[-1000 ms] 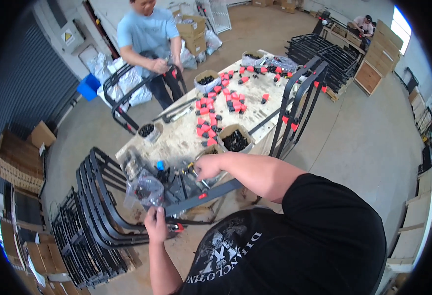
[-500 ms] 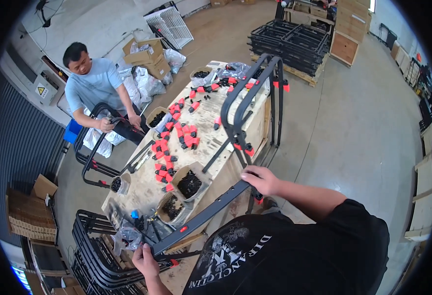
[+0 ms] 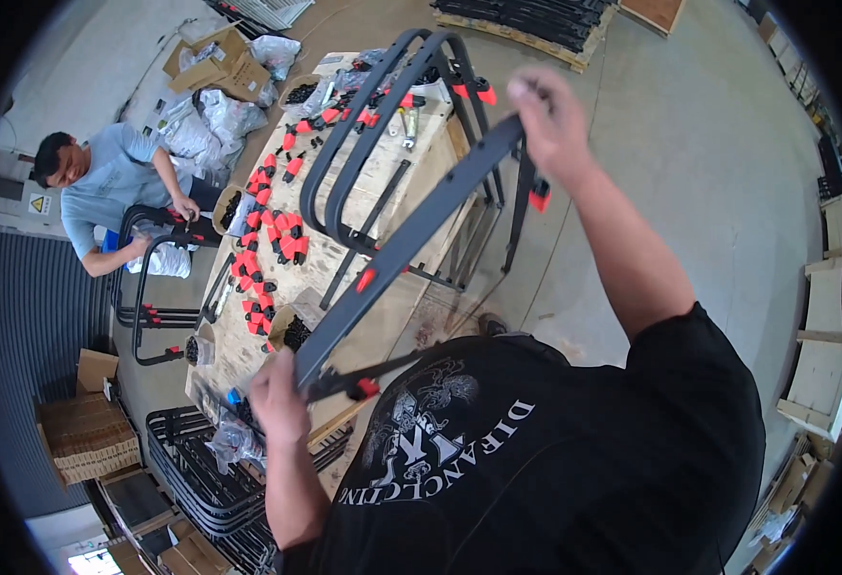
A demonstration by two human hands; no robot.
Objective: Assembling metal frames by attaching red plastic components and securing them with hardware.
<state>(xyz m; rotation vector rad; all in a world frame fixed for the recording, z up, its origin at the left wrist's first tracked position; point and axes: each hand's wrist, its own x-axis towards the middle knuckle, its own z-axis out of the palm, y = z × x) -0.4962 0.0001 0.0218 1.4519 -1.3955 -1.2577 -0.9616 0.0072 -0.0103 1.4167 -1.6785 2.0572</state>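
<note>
A black metal tube frame [image 3: 411, 230] slants across in front of me, raised above the near side of the workbench. Its broad flat bar carries a small red insert and several holes. My left hand [image 3: 282, 401] is closed round the lower left end, beside a leg with a red fitting [image 3: 364, 388]. At the upper right end, my right hand [image 3: 553, 129] grips the frame; motion blurs its fingers. Just behind, two rounded black tube frames [image 3: 330, 177] stand at the bench edge, with red fittings on them.
Red and black plastic fittings [image 3: 282, 235] lie in a row along the wooden workbench [image 3: 344, 264], among boxes of small black parts [image 3: 295, 331]. Across the bench a co-worker [image 3: 119, 187] handles another black frame. Stacked frames [image 3: 196, 470] stand at lower left; cartons [image 3: 220, 62] lie beyond.
Both hands have lifted the frame, the right end rising most, so it now tilts steeply. My view has shifted, and the bench appears further left.
</note>
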